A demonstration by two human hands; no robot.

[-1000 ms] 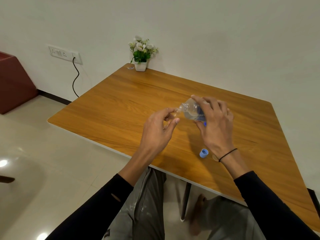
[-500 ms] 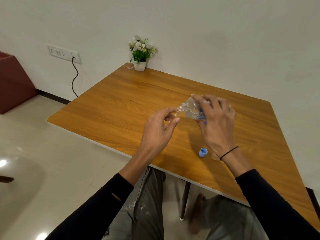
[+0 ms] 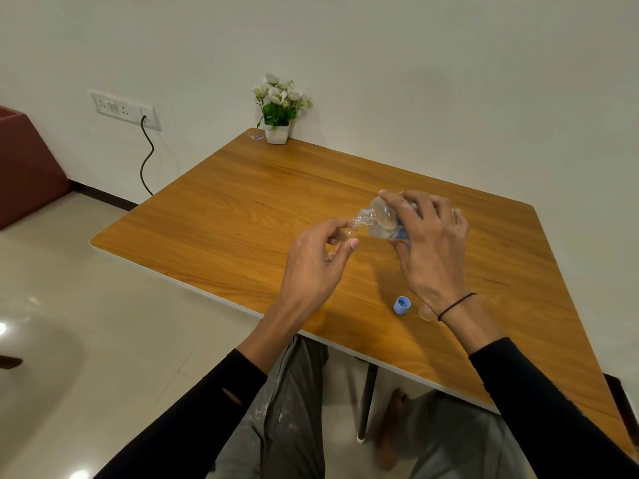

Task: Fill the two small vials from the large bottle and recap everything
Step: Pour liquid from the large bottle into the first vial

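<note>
Clear plastic bottle with a blue label point(image 3: 383, 221), uncapped and tipped nearly flat, is grasped around its body by the right hand point(image 3: 428, 250) above the middle of the wooden tabletop point(image 3: 242, 209), its open neck pointing left and touching the mouth of a small clear glass vial point(image 3: 349, 229). The left hand point(image 3: 314, 267) pinches that vial between thumb and fingertips and holds it tilted up to meet the neck. Whether liquid is passing, or how full the vial is, cannot be told at this size. A round light-blue screw cap point(image 3: 402, 305) lies open side up near the tabletop's front edge, and just beside it, partly hidden behind the right wrist, is a small clear object point(image 3: 426, 311) that may be the second vial or a vial cap. Judging from this, the work is at the pouring stage for one vial; the other vial's filling and all of the recapping appear yet to be done.
</note>
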